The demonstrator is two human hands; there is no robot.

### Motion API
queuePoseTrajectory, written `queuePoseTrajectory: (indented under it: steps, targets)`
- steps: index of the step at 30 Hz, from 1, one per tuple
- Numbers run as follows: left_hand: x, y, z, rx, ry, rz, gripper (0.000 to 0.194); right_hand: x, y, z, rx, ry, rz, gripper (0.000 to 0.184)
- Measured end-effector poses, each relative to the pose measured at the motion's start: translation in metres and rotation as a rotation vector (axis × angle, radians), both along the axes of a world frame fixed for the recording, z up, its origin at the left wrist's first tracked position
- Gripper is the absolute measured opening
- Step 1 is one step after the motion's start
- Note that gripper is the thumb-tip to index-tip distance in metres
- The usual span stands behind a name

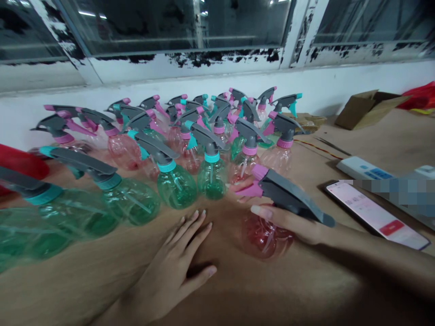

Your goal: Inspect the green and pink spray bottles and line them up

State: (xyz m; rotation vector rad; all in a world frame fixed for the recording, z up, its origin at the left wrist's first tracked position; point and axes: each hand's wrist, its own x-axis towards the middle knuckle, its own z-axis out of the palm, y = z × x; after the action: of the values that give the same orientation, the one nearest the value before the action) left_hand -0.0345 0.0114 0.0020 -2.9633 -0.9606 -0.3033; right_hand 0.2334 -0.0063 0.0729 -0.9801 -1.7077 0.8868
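Observation:
My right hand (299,222) is wrapped round the neck of a red spray bottle (263,237) with a grey and pink trigger head. That bottle stands at the front of the table, slightly blurred. My left hand (180,258) lies flat on the brown tabletop with its fingers spread, holding nothing. Just beyond its fingertips are a green spray bottle (176,185) and another green spray bottle (212,176), both with turquoise collars. Behind them, several pink and green spray bottles (124,149) stand in rows.
At the right lie a phone (370,210) with a lit screen and a white device (367,170), partly blurred out. An open cardboard box (367,108) sits near the wall. Red plastic (20,165) is at the far left. Windows (183,27) run along the wall behind.

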Motion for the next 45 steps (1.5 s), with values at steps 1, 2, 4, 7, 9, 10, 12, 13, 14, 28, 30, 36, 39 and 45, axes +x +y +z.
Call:
queuePoseTrajectory:
  steps: [1,2,4,7,9,10,12,13,14,28,30,36,39,45]
  targets:
    - [-0.0001,-0.0002,-0.0005,-0.004,-0.004,0.001,0.064,0.0002,-0.0002,0.0005,-0.006,-0.004,0.010,0.040]
    - [-0.0002,-0.0004,-0.0009,-0.008,-0.010,0.003,0.064,0.0003,-0.0005,0.0009,-0.013,-0.006,0.021,0.041]
    - [-0.0003,-0.0007,-0.0013,-0.018,-0.024,0.006,0.064,0.0003,-0.0008,0.0014,-0.018,0.002,0.030,0.044]
    - [-0.0001,-0.0006,-0.0005,-0.024,-0.033,0.010,0.065,-0.0004,-0.0007,0.0015,-0.024,0.026,0.035,0.046]
    - [0.0001,-0.0002,0.0004,-0.021,-0.031,0.004,0.065,-0.0007,-0.0003,0.0012,-0.033,0.032,0.054,0.044]
    - [0.0002,0.0001,0.0007,-0.021,-0.026,0.002,0.065,-0.0007,-0.0001,0.0010,-0.039,0.033,0.063,0.043]
    - [0.0004,0.0004,0.0007,-0.013,-0.024,0.001,0.065,-0.0005,0.0004,0.0007,-0.048,0.031,0.074,0.040]
    - [0.0004,0.0004,0.0005,-0.010,-0.023,0.002,0.065,-0.0002,0.0006,0.0006,-0.047,0.032,0.080,0.039]
    - [0.0004,0.0004,0.0002,-0.008,-0.023,0.003,0.065,0.0001,0.0007,0.0006,-0.039,0.031,0.080,0.039]
    - [-0.0002,0.0000,0.0001,-0.004,-0.013,-0.002,0.065,0.0026,-0.0013,-0.0015,-0.046,-0.069,0.006,0.033]
    - [-0.0002,-0.0003,-0.0004,-0.002,-0.013,0.003,0.066,0.0030,-0.0010,-0.0016,-0.057,-0.070,0.021,0.035]
    - [0.0004,0.0003,-0.0003,-0.003,0.004,-0.006,0.066,0.0035,-0.0013,-0.0020,-0.071,-0.061,0.042,0.039]
    - [0.0002,0.0005,-0.0002,0.001,0.008,-0.003,0.066,0.0035,-0.0016,-0.0017,-0.076,-0.046,0.055,0.039]
    - [-0.0002,0.0006,-0.0016,0.005,0.002,0.003,0.064,0.0042,0.0007,0.0018,-0.040,-0.075,0.093,0.020]
